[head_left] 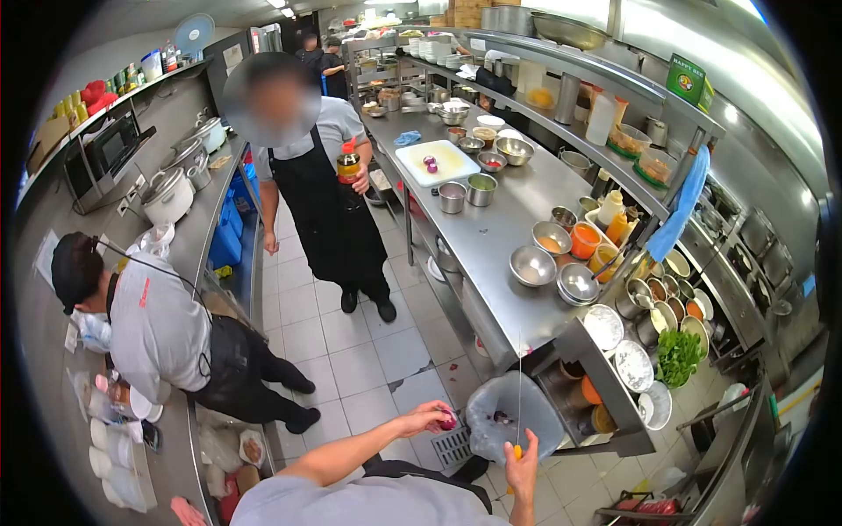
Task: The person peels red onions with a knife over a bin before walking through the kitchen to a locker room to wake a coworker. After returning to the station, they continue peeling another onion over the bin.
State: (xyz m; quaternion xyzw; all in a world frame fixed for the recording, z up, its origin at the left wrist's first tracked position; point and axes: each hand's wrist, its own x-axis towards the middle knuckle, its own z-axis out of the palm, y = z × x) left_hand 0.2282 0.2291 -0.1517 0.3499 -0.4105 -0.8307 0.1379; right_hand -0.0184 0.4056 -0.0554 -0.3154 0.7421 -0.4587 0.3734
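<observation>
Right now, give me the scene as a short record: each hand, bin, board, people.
left hand: holds a purple-red onion
right hand: holds a yellow-handled knife, thin blade pointing away from the body
bin: grey, plastic-lined bin, between the hands and the steel counter, dark scraps inside
board: white cutting board on the counter, purple-red pieces on it
co-worker 1: standing in the aisle, holding a red-capped bottle
co-worker 2: bent over the left-side counter

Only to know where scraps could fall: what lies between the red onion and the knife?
The lined bin, lower than both, shows between the red onion and knife in the head view.
</observation>
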